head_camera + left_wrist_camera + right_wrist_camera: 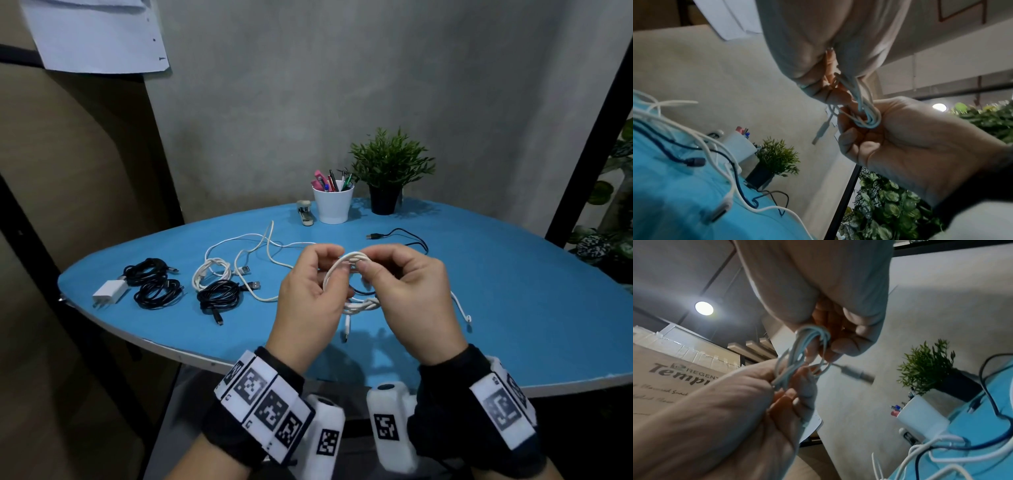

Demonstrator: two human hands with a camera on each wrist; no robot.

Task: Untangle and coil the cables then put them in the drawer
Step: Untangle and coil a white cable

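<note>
Both hands are up in the centre of the head view, and they meet over a small white cable coil [342, 270]. The left hand [305, 301] has its fingers curled around one side of the loops; the right hand [407, 291] pinches the other side between thumb and fingertips. In the left wrist view the white strands bunch tightly inside the right hand's curled fingers [851, 139], and a connector end dangles below the grip, blurred. Under the hands, more white cable lies on the blue table [513, 291], with a plug end pointing toward the lower edge of the frame. At left centre sit three coiled black cables [157, 284] and a white charger [109, 292]. A loose white cable [239, 253] sprawls just above them. A black cable [400, 236] trails at upper right of the tabletop. At the top of the table stand a white pen cup [333, 204], a potted plant [388, 171] and a stapler [305, 213].
</note>
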